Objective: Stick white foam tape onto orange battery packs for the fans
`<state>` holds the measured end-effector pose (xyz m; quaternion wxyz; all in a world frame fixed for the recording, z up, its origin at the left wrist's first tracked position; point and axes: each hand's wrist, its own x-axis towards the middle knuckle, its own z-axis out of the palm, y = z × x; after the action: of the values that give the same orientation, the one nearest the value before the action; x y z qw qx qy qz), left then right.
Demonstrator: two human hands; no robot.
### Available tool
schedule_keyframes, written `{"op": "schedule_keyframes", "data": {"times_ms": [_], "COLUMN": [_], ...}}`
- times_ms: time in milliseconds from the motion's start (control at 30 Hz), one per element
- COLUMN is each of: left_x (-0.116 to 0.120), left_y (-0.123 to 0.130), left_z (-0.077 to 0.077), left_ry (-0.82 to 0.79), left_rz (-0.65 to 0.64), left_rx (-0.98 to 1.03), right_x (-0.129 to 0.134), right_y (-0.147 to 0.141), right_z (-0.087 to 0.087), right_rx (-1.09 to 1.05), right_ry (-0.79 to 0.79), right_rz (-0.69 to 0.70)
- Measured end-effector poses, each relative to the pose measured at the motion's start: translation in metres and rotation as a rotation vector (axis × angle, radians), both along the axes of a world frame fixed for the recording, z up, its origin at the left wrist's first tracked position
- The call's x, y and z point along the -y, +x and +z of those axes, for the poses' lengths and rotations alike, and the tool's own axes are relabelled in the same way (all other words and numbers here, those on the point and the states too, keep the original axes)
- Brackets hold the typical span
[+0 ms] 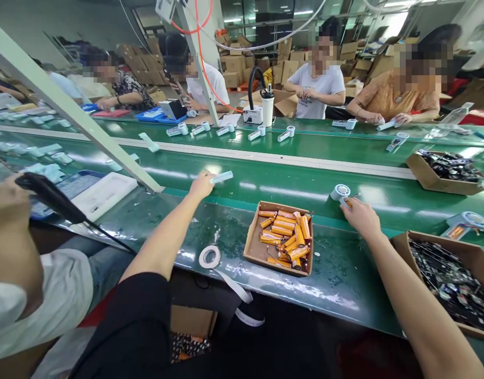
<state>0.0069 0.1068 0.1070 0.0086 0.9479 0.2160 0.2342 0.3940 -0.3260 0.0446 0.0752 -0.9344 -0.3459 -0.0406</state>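
My left hand reaches over the green conveyor belt, its fingers closed on the end of a flat pale-blue plastic piece. Farther right, my right hand grips the handle end of a small handheld fan with a round white head; most of the handle is hidden by the fingers. Between my arms, a shallow cardboard box holds several orange battery cells with thin wires. Beside that box lies a roll of white tape, its loose strip hanging over the table edge.
Another fan with its handle open lies at the right, above a carton of dark circuit parts. A second parts carton stands across the belt. At left are a slanted metal post, a white tray and a neighbour's arm. Co-workers sit opposite.
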Motion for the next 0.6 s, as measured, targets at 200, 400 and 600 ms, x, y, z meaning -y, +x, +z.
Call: {"op": "schedule_keyframes", "data": {"times_ms": [200, 400, 600], "left_x": [0.080, 0.152, 0.194], "left_y": [-0.051, -0.108, -0.198], "left_z": [-0.029, -0.037, -0.087], "left_ry": [-0.145, -0.165, -0.090], "left_rz": [0.037, 0.113, -0.032], "left_rx": [-0.297, -0.222, -0.088], "right_x": [0.003, 0.016, 0.092], "right_y": [-0.035, -0.079, -0.168], "right_z": [-0.013, -0.011, 0.000], "right_rx": [0.099, 0.011, -0.050], "right_ry": [0.214, 0.404, 0.668], "right_rz": [0.144, 0.151, 0.280]}}
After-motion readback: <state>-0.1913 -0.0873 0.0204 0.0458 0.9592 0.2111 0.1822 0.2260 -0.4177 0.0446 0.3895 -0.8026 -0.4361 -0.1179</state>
